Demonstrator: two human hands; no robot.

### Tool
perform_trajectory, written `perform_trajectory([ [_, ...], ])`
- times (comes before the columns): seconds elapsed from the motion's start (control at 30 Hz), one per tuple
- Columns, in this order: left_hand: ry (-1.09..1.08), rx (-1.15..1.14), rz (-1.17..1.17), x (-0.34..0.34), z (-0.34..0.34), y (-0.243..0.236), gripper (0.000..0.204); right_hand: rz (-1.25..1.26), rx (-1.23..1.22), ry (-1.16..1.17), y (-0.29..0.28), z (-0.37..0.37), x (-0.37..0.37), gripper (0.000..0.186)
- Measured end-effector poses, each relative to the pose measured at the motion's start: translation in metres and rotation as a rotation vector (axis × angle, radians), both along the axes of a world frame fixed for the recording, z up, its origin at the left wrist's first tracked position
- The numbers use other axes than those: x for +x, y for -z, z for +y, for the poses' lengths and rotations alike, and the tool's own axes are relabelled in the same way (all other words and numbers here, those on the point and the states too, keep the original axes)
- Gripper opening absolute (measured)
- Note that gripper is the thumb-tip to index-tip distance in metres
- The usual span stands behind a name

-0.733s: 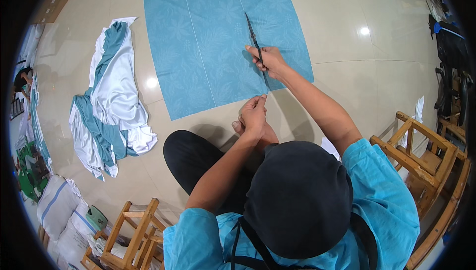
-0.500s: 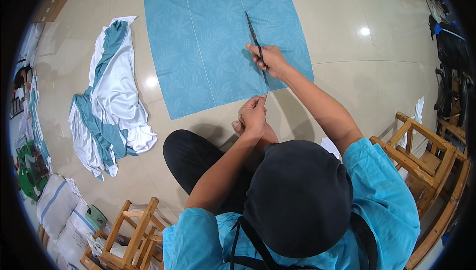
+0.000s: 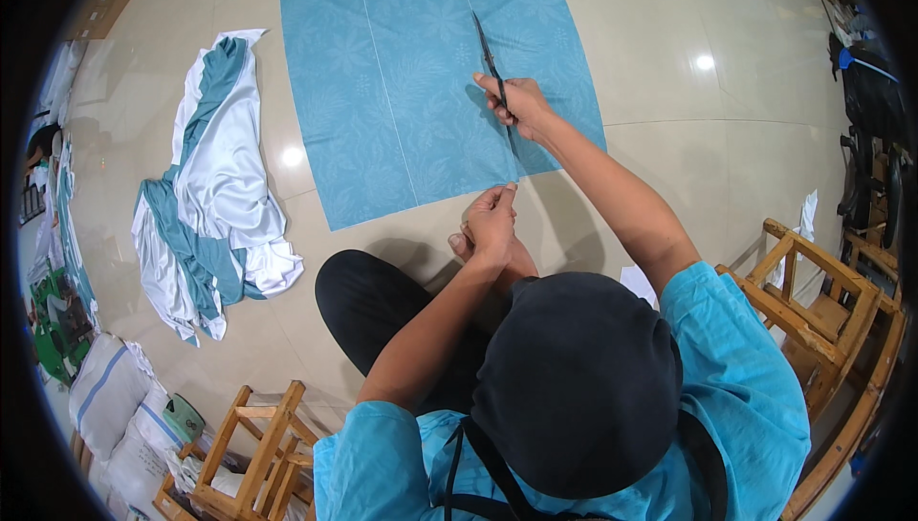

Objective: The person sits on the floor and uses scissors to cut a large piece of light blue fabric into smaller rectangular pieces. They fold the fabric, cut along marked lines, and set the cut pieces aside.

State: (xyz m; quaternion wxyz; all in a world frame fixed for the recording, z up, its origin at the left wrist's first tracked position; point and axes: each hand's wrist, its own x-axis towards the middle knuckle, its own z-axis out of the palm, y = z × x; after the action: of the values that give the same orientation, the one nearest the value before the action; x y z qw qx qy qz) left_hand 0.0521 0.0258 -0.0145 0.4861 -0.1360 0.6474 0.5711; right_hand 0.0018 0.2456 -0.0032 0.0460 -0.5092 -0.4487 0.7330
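A large blue cloth (image 3: pixel 430 129) with a pale leaf pattern lies flat on the floor, marked by thin white lengthwise lines. In my right hand (image 3: pixel 517 103) is a pair of black scissors (image 3: pixel 488 51). Their blades point away from me along the right-hand white line. A slit in the cloth runs from the near edge up toward the right hand. My left hand (image 3: pixel 491 219) is closed in a pinch on the cloth's near edge, just below the slit. Some of the scissor handle is hidden by the right fingers.
To the left, a crumpled heap of white and teal fabric (image 3: pixel 225 177) lies on the tiled floor (image 3: pixel 708 139). Wooden stools (image 3: pixel 258 449) stand at the lower left, and a wooden frame (image 3: pixel 822 301) stands at the right. Stuffed white sacks (image 3: pixel 110 392) sit at the left rim.
The right hand and scissors have shifted slightly away from me along the line. The left hand keeps its pinch at the near edge, almost unmoved.
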Motion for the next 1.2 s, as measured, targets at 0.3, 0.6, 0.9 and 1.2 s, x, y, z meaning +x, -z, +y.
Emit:
perform_trajectory([
  [0.3,-0.003,0.022,0.009,0.001,0.000,0.001,0.024,-0.017,0.007,-0.006,-0.001,-0.001,-0.001,0.043],
  [0.6,-0.021,0.020,0.022,0.002,0.001,0.002,0.023,-0.010,-0.006,0.004,-0.003,0.008,-0.011,0.046],
  [0.9,0.003,0.026,0.035,0.001,-0.001,0.005,0.023,-0.022,0.024,-0.001,-0.003,0.017,-0.022,0.044],
  [1.2,-0.011,0.024,0.035,0.003,-0.001,0.005,0.024,0.006,0.011,0.000,0.004,0.018,-0.023,0.043],
])
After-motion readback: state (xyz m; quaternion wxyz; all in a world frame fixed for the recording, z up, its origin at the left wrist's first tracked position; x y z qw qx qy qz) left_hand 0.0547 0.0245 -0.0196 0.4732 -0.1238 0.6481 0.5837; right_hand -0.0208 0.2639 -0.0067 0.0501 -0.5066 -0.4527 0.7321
